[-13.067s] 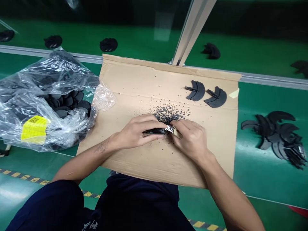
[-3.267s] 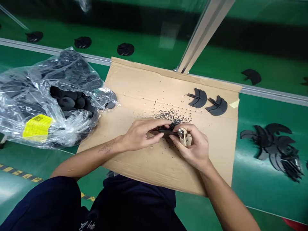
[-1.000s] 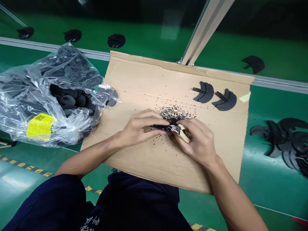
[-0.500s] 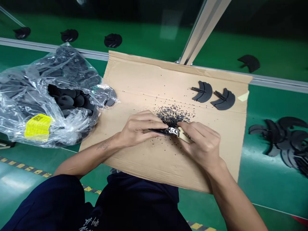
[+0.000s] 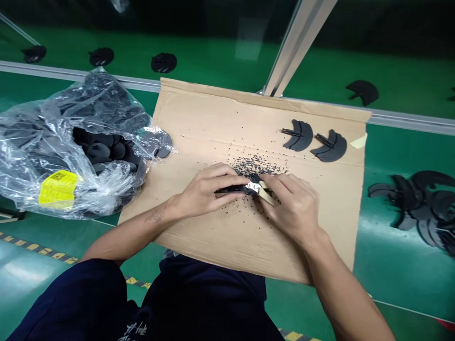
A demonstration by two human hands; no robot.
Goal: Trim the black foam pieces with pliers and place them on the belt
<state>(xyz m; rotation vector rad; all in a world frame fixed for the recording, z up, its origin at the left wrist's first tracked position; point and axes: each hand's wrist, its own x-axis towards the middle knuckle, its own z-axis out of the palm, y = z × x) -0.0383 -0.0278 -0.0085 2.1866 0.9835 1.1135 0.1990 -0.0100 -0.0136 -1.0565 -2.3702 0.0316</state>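
Note:
My left hand point(image 5: 209, 189) pinches a thin black plastic part point(image 5: 229, 189) between thumb and fingers, edge-on to me. My right hand point(image 5: 293, 203) is closed round the cream handles of a pair of nippers point(image 5: 253, 186). Their metal head meets the right end of the black part. Right behind and beneath lies a heap of small black plastic clippings point(image 5: 258, 165), scattered over a cardboard sheet point(image 5: 213, 241). Two finished-looking curved black parts point(image 5: 299, 136) lie at the sheet's right back. Fingers hide much of the held part.
At left a clear plastic bag point(image 5: 42, 137) with a yellow label holds many black discs, some spilling onto the cardboard. A pile of curved black parts point(image 5: 423, 201) lies on the green table at right. A metal post point(image 5: 295, 52) rises behind the cardboard.
The nippers and my right hand have shifted slightly left and up. The black part looks tilted a little differently in my left hand, which still grips it.

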